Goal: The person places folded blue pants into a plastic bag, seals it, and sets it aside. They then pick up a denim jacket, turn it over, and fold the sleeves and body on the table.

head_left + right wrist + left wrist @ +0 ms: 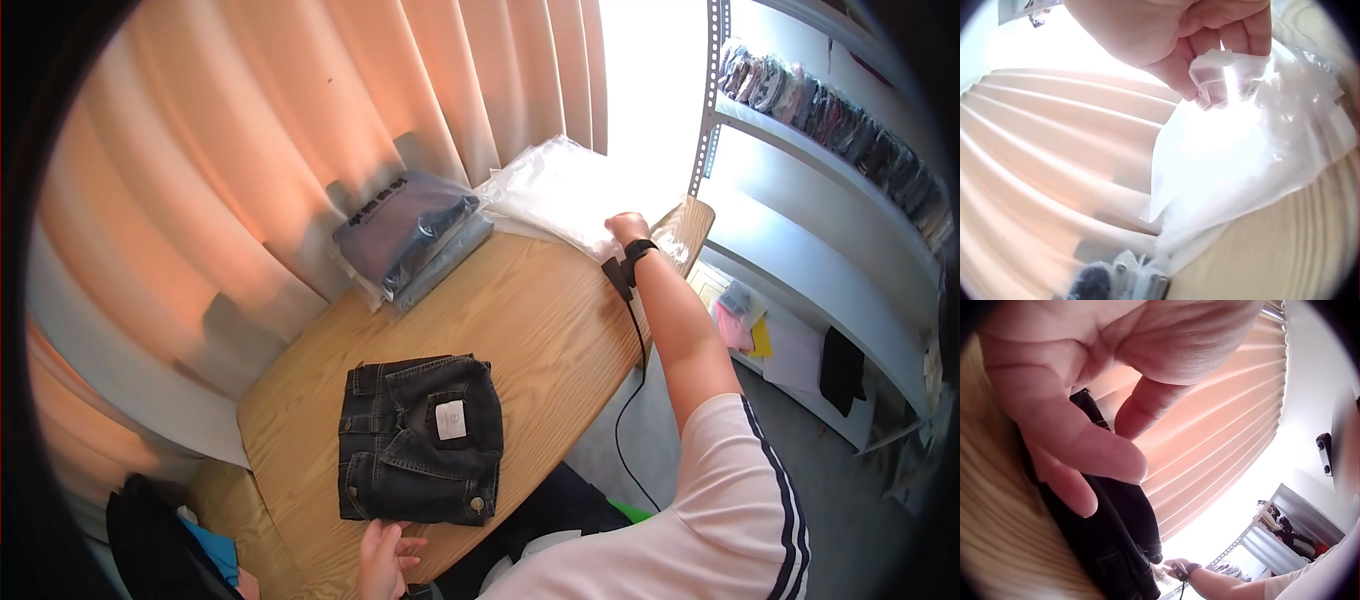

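Note:
A folded dark denim garment [420, 440] with a white tag and metal buttons lies on the wooden table [545, 330]. My left hand [385, 555] is at its near edge, fingers relaxed. In the left wrist view the fingers [1104, 450] bend loosely beside the dark cloth [1110, 537], with nothing between them. Far to the right, my right hand [628, 228] is over a pile of clear plastic bags [560, 190]. The right wrist view shows the thumb and fingers of that hand [1191, 37] pinching the edge of a clear bag [1225, 75].
Bagged folded clothes [410, 235] are stacked at the table's back edge, against the pleated curtain [300, 120]. A metal shelf [800, 140] with packed garments stands at right. A black cable [625, 420] hangs from the right wrist past the table edge.

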Tool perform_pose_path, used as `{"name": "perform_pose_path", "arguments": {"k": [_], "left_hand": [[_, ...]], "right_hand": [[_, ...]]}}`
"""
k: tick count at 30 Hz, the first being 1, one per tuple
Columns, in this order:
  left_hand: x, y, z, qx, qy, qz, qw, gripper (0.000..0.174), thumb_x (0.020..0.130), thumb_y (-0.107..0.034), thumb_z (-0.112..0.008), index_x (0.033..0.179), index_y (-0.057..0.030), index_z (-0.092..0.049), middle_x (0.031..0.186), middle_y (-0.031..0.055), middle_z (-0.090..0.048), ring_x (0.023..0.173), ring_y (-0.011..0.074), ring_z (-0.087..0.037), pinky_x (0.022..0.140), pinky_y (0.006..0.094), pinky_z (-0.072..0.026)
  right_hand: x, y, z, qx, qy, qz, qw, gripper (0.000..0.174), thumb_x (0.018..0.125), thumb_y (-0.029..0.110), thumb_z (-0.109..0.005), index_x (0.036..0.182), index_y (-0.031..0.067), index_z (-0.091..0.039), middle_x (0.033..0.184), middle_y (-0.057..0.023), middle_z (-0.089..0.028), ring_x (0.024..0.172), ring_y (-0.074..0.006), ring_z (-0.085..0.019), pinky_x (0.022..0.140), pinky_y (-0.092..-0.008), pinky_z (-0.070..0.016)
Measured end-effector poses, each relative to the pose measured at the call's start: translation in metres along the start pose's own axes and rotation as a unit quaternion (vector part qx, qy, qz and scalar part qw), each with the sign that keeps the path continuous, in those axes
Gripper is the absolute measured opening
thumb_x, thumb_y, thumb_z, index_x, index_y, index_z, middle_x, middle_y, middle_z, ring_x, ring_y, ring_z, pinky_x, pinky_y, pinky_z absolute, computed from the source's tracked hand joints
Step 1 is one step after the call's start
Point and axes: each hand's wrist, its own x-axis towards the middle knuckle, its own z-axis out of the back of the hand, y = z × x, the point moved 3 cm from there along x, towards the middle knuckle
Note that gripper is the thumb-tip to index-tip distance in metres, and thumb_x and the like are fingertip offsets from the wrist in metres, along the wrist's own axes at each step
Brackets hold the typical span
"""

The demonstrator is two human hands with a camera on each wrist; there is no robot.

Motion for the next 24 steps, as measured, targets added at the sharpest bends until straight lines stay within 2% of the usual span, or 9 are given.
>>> {"name": "perform_pose_path", "arguments": {"k": [2, 4, 6, 11, 14, 15, 20, 22, 24], "left_hand": [[0.013, -0.006, -0.010, 0.004, 0.020, -0.007, 1.000, 0.039, 0.092, -0.022, -0.056, 0.125, -0.0043, -0.048, 0.113, 0.0082, -0.062, 0.081, 0.0153, -0.065, 0.058, 0.0208, -0.0494], [0.020, -0.003, -0.013, -0.018, 0.041, -0.004, 0.999, 0.041, 0.093, -0.017, -0.050, 0.124, 0.0047, -0.034, 0.111, 0.0204, -0.056, 0.080, 0.0212, -0.065, 0.049, 0.0216, -0.0529], [0.021, -0.004, -0.016, -0.020, 0.043, -0.005, 0.999, 0.039, 0.092, -0.017, -0.050, 0.121, 0.0053, -0.035, 0.111, 0.0209, -0.056, 0.080, 0.0213, -0.065, 0.049, 0.0216, -0.0532], [0.021, -0.006, -0.017, -0.024, 0.052, -0.001, 0.998, 0.040, 0.092, -0.016, -0.050, 0.121, 0.0064, -0.033, 0.113, 0.0225, -0.054, 0.080, 0.0214, -0.065, 0.051, 0.0215, -0.0538], [0.020, -0.006, -0.019, -0.018, 0.063, -0.008, 0.998, 0.042, 0.092, -0.016, -0.050, 0.122, 0.0064, -0.031, 0.113, 0.0230, -0.054, 0.080, 0.0215, -0.065, 0.052, 0.0215, -0.0540], [0.019, -0.006, -0.019, -0.018, 0.052, -0.005, 0.998, 0.042, 0.092, -0.016, -0.050, 0.122, 0.0063, -0.031, 0.113, 0.0232, -0.054, 0.080, 0.0214, -0.065, 0.052, 0.0214, -0.0540], [0.021, 0.001, -0.016, -0.021, 0.058, -0.006, 0.998, 0.043, 0.092, -0.017, -0.049, 0.124, 0.0059, -0.030, 0.111, 0.0234, -0.055, 0.079, 0.0212, -0.065, 0.054, 0.0216, -0.0540], [0.021, 0.002, -0.016, -0.016, 0.067, -0.029, 0.997, 0.055, 0.093, -0.017, -0.050, 0.134, 0.0063, -0.022, 0.108, 0.0225, -0.057, 0.078, 0.0208, -0.065, 0.056, 0.0213, -0.0530], [0.021, 0.005, -0.013, -0.002, 0.050, -0.013, 0.999, 0.062, 0.093, -0.019, -0.051, 0.138, 0.0046, -0.016, 0.107, 0.0216, -0.057, 0.077, 0.0202, -0.065, 0.057, 0.0220, -0.0524]], "right_hand": [[0.059, -0.033, -0.026, 0.309, 0.035, -0.067, 0.948, 0.018, 0.082, 0.012, -0.060, 0.085, -0.0035, -0.067, 0.081, -0.0141, -0.068, 0.074, -0.0247, -0.065, 0.068, -0.0312, -0.0510], [0.033, -0.004, 0.008, 0.354, 0.026, -0.083, 0.931, 0.016, 0.083, 0.006, -0.057, 0.085, -0.0076, -0.065, 0.083, -0.0144, -0.067, 0.076, -0.0229, -0.063, 0.067, -0.0295, -0.0495], [0.025, 0.005, 0.026, 0.443, 0.016, -0.065, 0.894, 0.014, 0.082, 0.006, -0.058, 0.087, -0.0053, -0.065, 0.088, -0.0128, -0.067, 0.079, -0.0220, -0.064, 0.067, -0.0304, -0.0492], [0.016, 0.030, 0.068, 0.393, -0.107, 0.034, 0.913, 0.027, 0.082, 0.016, -0.066, 0.100, -0.0039, -0.066, 0.088, -0.0060, -0.067, 0.079, -0.0127, -0.059, 0.072, -0.0229, -0.0453], [-0.016, 0.068, 0.094, 0.421, -0.110, 0.083, 0.896, 0.024, 0.081, 0.017, -0.066, 0.093, -0.0029, -0.069, 0.081, -0.0069, -0.068, 0.075, -0.0124, -0.061, 0.069, -0.0243, -0.0465], [-0.027, 0.080, 0.098, 0.421, -0.101, 0.117, 0.894, 0.021, 0.082, 0.016, -0.065, 0.092, -0.0026, -0.069, 0.079, -0.0060, -0.068, 0.075, -0.0106, -0.060, 0.068, -0.0229, -0.0459], [-0.140, 0.149, 0.116, 0.417, 0.010, 0.237, 0.878, 0.015, 0.085, 0.012, -0.061, 0.090, -0.0001, -0.069, 0.113, -0.0077, -0.064, 0.082, -0.0099, -0.058, 0.073, -0.0225, -0.0450], [-0.200, 0.166, 0.113, 0.367, -0.012, 0.372, 0.853, 0.014, 0.085, 0.008, -0.059, 0.093, 0.0018, -0.069, 0.110, -0.0088, -0.066, 0.082, -0.0089, -0.056, 0.078, -0.0240, -0.0447], [-0.276, 0.178, 0.116, 0.413, 0.134, 0.337, 0.835, 0.012, 0.084, 0.004, -0.057, 0.091, 0.0018, -0.067, 0.109, -0.0102, -0.065, 0.089, -0.0121, -0.058, 0.085, -0.0284, -0.0439]]}}
